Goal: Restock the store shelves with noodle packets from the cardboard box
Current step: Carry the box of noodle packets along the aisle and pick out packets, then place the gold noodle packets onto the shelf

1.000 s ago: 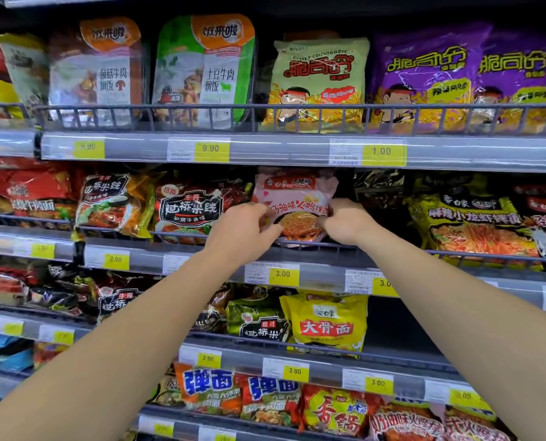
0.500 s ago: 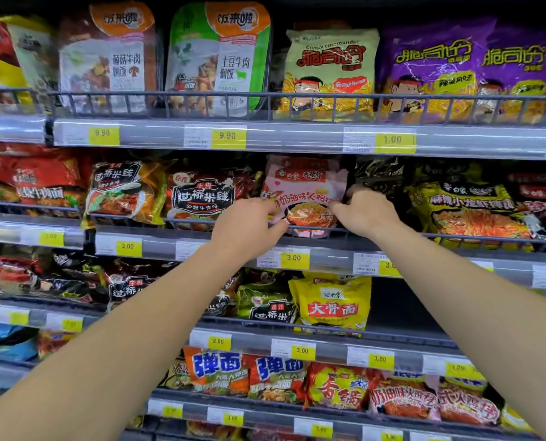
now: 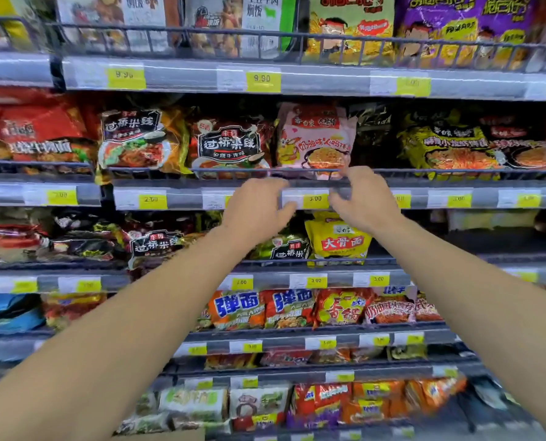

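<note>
A pink noodle packet (image 3: 314, 141) stands upright on the second shelf, behind the wire rail (image 3: 157, 169). My left hand (image 3: 257, 206) hovers below it, in front of the shelf's price strip, fingers spread and holding nothing. My right hand (image 3: 365, 200) is at the same height just to the right, fingers apart and empty, its fingertips near the rail under the packet. A corner of the cardboard box (image 3: 166, 436) shows at the bottom edge.
Shelves of noodle packets fill the view: black and red packets (image 3: 230, 144) left of the pink one, yellow-black packets (image 3: 443, 144) to its right, a yellow packet (image 3: 341, 238) one shelf down. A dark gap (image 3: 373, 128) lies right of the pink packet. Price tags line each shelf edge.
Both hands have let go of the pink packet and dropped away from it to the shelf's price strip. The packet stays on the shelf. The camera has tilted downward.
</note>
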The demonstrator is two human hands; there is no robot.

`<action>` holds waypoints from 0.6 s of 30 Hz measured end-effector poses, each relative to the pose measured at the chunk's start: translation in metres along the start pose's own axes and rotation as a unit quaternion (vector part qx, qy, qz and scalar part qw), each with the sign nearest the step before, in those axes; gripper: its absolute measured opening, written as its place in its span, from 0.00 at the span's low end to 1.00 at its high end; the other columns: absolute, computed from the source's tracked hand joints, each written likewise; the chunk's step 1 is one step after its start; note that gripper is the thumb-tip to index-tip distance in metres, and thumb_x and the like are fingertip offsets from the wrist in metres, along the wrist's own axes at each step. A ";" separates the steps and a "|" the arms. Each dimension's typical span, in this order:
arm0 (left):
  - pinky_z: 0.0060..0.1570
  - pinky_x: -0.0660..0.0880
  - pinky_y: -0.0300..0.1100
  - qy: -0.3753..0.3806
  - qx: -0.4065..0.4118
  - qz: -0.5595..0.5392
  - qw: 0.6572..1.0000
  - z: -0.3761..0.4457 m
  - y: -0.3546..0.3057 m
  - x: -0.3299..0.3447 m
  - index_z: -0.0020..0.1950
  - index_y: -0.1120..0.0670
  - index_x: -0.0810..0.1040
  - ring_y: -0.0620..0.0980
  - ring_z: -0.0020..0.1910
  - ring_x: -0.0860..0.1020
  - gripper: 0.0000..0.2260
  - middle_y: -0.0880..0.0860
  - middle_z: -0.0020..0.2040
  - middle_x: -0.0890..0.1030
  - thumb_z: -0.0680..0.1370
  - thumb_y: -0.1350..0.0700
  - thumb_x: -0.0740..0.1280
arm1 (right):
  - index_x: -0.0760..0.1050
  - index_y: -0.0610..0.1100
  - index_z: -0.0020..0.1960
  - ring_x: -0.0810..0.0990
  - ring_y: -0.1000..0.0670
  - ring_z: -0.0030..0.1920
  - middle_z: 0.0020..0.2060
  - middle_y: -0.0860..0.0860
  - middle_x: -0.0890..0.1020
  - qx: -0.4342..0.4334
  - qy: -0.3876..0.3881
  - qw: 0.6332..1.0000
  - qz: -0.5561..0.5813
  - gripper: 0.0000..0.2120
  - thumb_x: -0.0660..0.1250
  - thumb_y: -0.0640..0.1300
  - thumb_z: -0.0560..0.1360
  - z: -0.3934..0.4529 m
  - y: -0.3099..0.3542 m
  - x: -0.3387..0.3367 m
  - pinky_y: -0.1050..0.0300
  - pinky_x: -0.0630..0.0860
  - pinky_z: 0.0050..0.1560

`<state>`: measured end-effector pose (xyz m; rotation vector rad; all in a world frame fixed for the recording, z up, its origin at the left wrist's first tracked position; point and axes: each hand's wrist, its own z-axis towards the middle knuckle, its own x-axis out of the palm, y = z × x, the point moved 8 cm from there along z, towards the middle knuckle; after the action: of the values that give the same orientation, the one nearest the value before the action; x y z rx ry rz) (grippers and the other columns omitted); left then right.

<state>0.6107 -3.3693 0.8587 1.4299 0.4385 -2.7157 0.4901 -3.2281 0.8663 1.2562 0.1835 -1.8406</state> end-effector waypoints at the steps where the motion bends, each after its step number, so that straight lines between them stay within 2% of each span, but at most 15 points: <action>1: 0.61 0.74 0.49 0.009 -0.009 -0.010 1.000 -0.007 0.003 0.001 0.71 0.52 0.72 0.54 0.67 0.72 0.23 0.52 0.66 0.77 0.78 0.45 0.64 | 0.74 0.42 0.64 0.75 0.39 0.62 0.62 0.42 0.76 0.006 0.010 1.000 -0.005 0.23 0.66 0.52 0.73 -0.008 0.002 0.005 0.45 0.75 0.58; 10: 0.59 0.74 0.48 0.087 -0.092 -0.038 0.991 -0.132 0.024 0.023 0.73 0.50 0.69 0.53 0.63 0.76 0.24 0.51 0.69 0.74 0.79 0.46 0.64 | 0.63 0.42 0.75 0.64 0.41 0.72 0.72 0.44 0.67 -0.026 0.154 0.987 -0.036 0.31 0.65 0.54 0.77 -0.138 0.049 0.074 0.48 0.65 0.70; 15: 0.58 0.76 0.48 0.170 -0.140 -0.033 0.975 -0.238 0.034 0.049 0.74 0.50 0.69 0.54 0.61 0.77 0.25 0.53 0.65 0.78 0.78 0.45 0.65 | 0.63 0.44 0.75 0.65 0.43 0.71 0.71 0.45 0.68 -0.025 0.235 0.972 -0.011 0.30 0.66 0.54 0.77 -0.233 0.069 0.119 0.48 0.69 0.67; 18: 0.53 0.75 0.43 0.222 -0.175 -0.027 0.959 -0.306 0.041 0.058 0.74 0.50 0.68 0.54 0.59 0.78 0.25 0.53 0.66 0.77 0.78 0.45 0.65 | 0.64 0.43 0.75 0.66 0.40 0.71 0.71 0.45 0.68 -0.017 0.295 0.955 0.004 0.30 0.65 0.54 0.76 -0.292 0.081 0.152 0.48 0.71 0.65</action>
<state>0.8296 -3.3216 0.6386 1.9205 0.9335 -2.1793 0.7313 -3.2034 0.6300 1.7502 0.5293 -1.3989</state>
